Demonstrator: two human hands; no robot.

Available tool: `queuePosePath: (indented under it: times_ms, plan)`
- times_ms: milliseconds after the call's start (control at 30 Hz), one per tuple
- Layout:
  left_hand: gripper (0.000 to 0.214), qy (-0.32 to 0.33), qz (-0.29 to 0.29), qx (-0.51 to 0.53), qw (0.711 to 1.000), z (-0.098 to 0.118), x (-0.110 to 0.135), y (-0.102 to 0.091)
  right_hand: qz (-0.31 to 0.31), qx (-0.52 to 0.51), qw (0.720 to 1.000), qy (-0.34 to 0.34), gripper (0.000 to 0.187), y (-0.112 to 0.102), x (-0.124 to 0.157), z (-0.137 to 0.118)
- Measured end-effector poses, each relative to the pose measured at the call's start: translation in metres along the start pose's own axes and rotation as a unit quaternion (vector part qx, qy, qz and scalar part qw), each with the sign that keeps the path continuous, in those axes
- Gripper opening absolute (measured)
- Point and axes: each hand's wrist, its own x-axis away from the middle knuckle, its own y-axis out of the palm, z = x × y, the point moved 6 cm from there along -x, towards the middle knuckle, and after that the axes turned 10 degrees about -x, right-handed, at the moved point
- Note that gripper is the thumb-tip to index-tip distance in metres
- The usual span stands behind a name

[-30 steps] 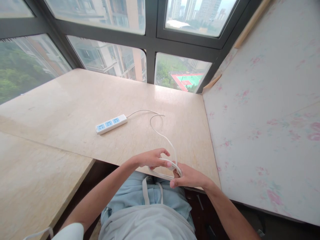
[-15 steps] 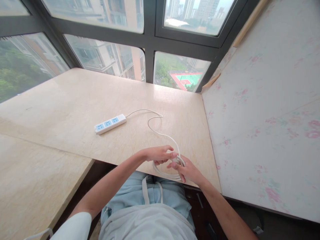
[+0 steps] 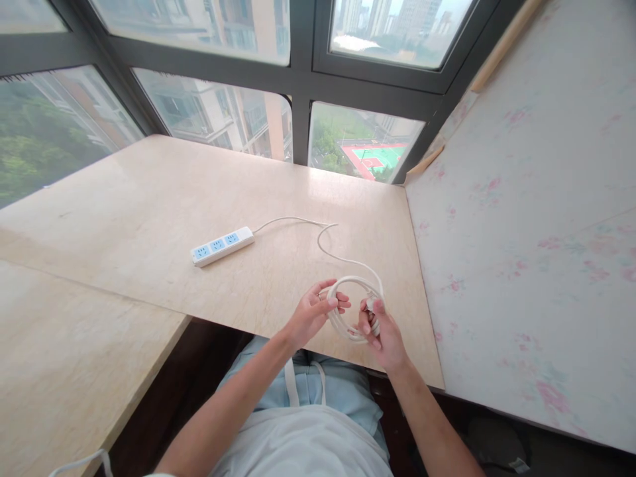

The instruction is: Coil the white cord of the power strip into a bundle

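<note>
A white power strip point(image 3: 222, 246) with blue socket faces lies on the stone-look ledge. From its right end a thin white cord point(image 3: 348, 260) bends across the ledge and runs into a coil of looped cord point(image 3: 352, 278) held up above the ledge's front edge. My left hand point(image 3: 315, 308) pinches the coil's left side between thumb and fingers. On the opposite side, my right hand point(image 3: 385, 334) is closed around the loops together with the white plug point(image 3: 370, 303), which is partly hidden by the fingers.
Dark-framed windows point(image 3: 298, 86) border the far side of the ledge point(image 3: 238, 179). A floral-papered wall point(image 3: 527, 252) rises on the right. At lower left is another ledge section point(image 3: 74, 358), with a white cable point(image 3: 82, 462) at the bottom edge.
The coil has been lifted and opened into a round loop between my hands. My left hand has moved onto its left side. The cord's bend on the ledge has shifted right.
</note>
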Motion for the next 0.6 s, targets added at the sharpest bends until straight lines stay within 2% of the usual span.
queuePosePath:
  times_ms: [67, 133, 233, 300, 467, 600]
  plan:
    - [0.056, 0.000, 0.033, 0.033, 0.999, -0.015, 0.007, 0.009, 0.024, -0.075, 0.997, -0.021, 0.043, 0.006, 0.000, 0.007]
    - [0.054, 0.005, 0.094, 0.032, 0.995, -0.026, 0.011, 0.013, 0.050, -0.131, 0.989, -0.043, 0.041, 0.011, 0.001, 0.017]
    - [0.045, 0.018, 0.186, -0.003, 0.982, -0.030, 0.012, 0.010, 0.068, -0.172, 0.981, -0.065, 0.039, 0.018, 0.005, 0.032]
    - [0.045, 0.025, 0.212, -0.018, 0.977, -0.028, 0.011, 0.004, 0.070, -0.167, 0.982, -0.060, 0.035, 0.020, 0.007, 0.041]
    - [0.048, 0.014, 0.184, -0.006, 0.983, -0.018, 0.008, -0.003, 0.062, -0.158, 0.985, -0.027, 0.022, 0.015, 0.010, 0.048]
    - [0.048, -0.018, 0.159, 0.000, 0.987, -0.016, 0.006, -0.002, 0.026, -0.235, 0.972, 0.007, 0.032, 0.005, 0.014, 0.044]
